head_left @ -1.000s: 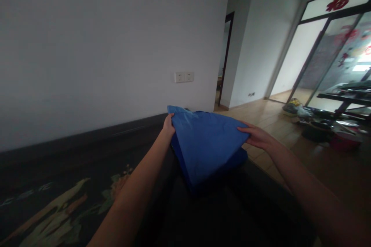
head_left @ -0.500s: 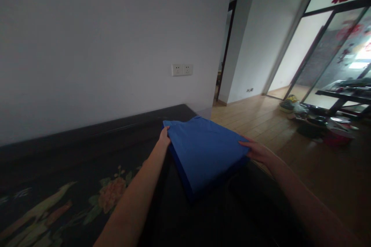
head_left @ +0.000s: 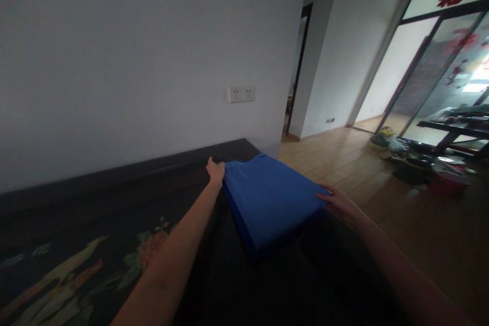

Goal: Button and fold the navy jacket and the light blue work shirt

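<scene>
A folded blue shirt [head_left: 273, 198] lies on the dark cabinet top [head_left: 244, 293], its neckline at the far edge. My left hand [head_left: 216, 170] is at the shirt's far left corner, closed on it. One digit sticks up, and the other fingers are partly hidden. At the right corner, my right hand [head_left: 338, 201] pinches the edge, with fingers on top and the rest out of sight below. Darker blue layers show under the near and left edges.
A painted flower [head_left: 151, 249] and bird decorate the cabinet's left part. Behind it rises a wall with two sockets [head_left: 242, 94]. To the right are a wooden floor [head_left: 305, 155], a red tub [head_left: 449, 183], several floor items and a sliding glass door [head_left: 424, 71].
My left hand has shifted slightly up and left around the shirt's corner, which now shows less. My right hand has barely moved. The view has shifted a little.
</scene>
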Available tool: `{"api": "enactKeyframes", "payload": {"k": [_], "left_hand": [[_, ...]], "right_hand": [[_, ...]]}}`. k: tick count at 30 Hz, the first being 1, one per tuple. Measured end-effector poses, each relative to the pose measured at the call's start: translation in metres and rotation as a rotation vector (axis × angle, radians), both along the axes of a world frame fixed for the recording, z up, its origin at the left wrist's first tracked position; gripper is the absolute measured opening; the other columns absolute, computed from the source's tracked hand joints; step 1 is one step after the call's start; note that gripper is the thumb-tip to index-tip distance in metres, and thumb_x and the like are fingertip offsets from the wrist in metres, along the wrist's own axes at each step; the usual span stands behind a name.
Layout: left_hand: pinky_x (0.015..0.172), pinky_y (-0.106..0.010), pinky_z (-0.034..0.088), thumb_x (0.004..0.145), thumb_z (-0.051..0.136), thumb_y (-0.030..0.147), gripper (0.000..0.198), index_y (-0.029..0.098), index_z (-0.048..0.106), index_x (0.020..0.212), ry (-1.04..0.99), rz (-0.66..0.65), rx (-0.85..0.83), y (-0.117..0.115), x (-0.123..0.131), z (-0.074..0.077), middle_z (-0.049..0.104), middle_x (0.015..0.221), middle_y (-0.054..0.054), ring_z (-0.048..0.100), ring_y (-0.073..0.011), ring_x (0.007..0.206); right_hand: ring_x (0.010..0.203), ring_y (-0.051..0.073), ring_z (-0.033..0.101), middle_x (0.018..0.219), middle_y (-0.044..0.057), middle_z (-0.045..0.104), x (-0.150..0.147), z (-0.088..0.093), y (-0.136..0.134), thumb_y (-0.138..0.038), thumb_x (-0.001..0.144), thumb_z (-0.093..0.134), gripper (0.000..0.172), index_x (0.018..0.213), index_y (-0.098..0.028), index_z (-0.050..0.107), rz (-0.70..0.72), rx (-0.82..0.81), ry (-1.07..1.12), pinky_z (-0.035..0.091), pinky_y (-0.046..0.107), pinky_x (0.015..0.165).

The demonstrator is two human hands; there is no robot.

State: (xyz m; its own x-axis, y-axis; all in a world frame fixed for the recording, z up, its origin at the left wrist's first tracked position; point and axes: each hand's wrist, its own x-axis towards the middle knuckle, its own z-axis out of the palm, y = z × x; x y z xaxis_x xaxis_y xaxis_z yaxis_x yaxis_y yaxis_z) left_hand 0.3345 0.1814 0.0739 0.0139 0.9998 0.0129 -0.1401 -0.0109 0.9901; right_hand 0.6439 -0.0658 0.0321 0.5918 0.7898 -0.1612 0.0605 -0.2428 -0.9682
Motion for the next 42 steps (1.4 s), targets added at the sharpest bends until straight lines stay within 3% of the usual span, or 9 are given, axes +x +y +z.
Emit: {"api": "enactKeyframes", "payload": {"k": [3,7,9,13,20,25,28,35,42], "left_hand": [[0.114,-0.040,0.008,0.079,0.054,0.000,0.046,0.008,0.047,0.123,0.257,-0.101,0.236,-0.029,0.008,0.015,0.034,0.145,-0.015,0.017,-0.0247,0.138],[0.114,-0.047,0.007,0.072,0.069,0.012,0.020,0.018,0.067,0.091,0.468,-0.379,0.438,-0.101,0.027,0.006,0.058,0.124,-0.007,0.039,-0.0264,0.127],[0.113,-0.055,0.008,0.080,0.064,0.032,0.025,0.023,0.066,0.104,0.712,-0.567,0.619,-0.137,0.029,-0.010,0.059,0.125,-0.006,0.041,-0.0283,0.127],[0.112,-0.059,0.011,0.092,0.038,0.051,0.048,0.028,0.047,0.134,1.110,-0.606,0.821,-0.175,0.020,-0.041,0.045,0.142,-0.009,0.031,-0.0299,0.135],[0.114,-0.056,0.008,0.093,0.027,0.056,0.054,0.031,0.041,0.139,1.154,-0.573,0.848,-0.174,0.014,-0.054,0.039,0.147,-0.006,0.026,-0.0276,0.139],[0.114,-0.057,0.008,0.093,0.025,0.056,0.055,0.030,0.042,0.139,1.156,-0.578,0.835,-0.177,0.014,-0.050,0.040,0.147,-0.007,0.027,-0.0281,0.138],[0.114,-0.057,0.007,0.093,0.025,0.055,0.055,0.030,0.042,0.139,1.143,-0.575,0.830,-0.178,0.014,-0.049,0.041,0.146,-0.007,0.027,-0.0279,0.138],[0.114,-0.059,0.005,0.092,0.032,0.053,0.055,0.027,0.043,0.139,1.043,-0.609,0.767,-0.177,0.011,-0.049,0.038,0.148,-0.010,0.025,-0.0309,0.139],[0.116,-0.056,0.006,0.091,0.041,0.045,0.048,0.026,0.048,0.134,0.893,-0.591,0.701,-0.177,0.012,-0.047,0.043,0.144,-0.008,0.028,-0.0277,0.138]], "right_hand": [[0.104,0.030,0.060,0.118,0.018,0.061,-0.002,0.012,0.007,-0.035,0.079,0.060,0.054,0.128,-0.013,0.050,-0.108,-0.042,-0.510,0.051,0.047,0.087],[0.129,0.030,0.041,0.135,0.016,0.051,-0.024,0.019,0.029,-0.040,0.090,0.042,0.049,0.131,-0.014,0.050,0.011,0.021,-1.117,0.031,0.049,0.108],[0.135,0.031,0.033,0.143,0.012,0.043,-0.041,0.014,0.039,-0.043,0.093,0.035,0.051,0.138,-0.021,0.044,0.140,-0.069,-1.232,0.027,0.053,0.109],[0.139,0.034,0.023,0.153,0.003,0.029,-0.060,-0.007,0.048,-0.050,0.094,0.031,0.053,0.145,-0.035,0.031,0.266,-0.363,-1.303,0.021,0.065,0.105],[0.138,0.036,0.025,0.152,0.002,0.031,-0.055,-0.016,0.050,-0.050,0.093,0.032,0.052,0.143,-0.035,0.033,0.344,-0.490,-1.238,0.020,0.067,0.104],[0.125,0.030,0.043,0.131,0.012,0.054,-0.079,0.015,0.086,-0.034,0.092,0.036,0.040,0.126,-0.020,0.053,0.159,-0.213,-1.302,0.030,0.054,0.103],[0.125,0.027,0.042,0.134,0.010,0.052,-0.103,0.024,0.127,-0.035,0.093,0.035,0.040,0.129,-0.024,0.050,0.200,-0.122,-1.296,0.032,0.051,0.103],[0.139,0.037,0.020,0.153,0.005,0.028,-0.116,-0.007,0.205,-0.045,0.096,0.023,0.049,0.143,-0.034,0.034,0.327,-0.418,-1.219,0.017,0.074,0.099],[0.138,0.039,0.022,0.152,0.005,0.030,-0.111,-0.012,0.209,-0.047,0.095,0.027,0.049,0.141,-0.033,0.039,0.319,-0.406,-1.237,0.017,0.075,0.098]]}}
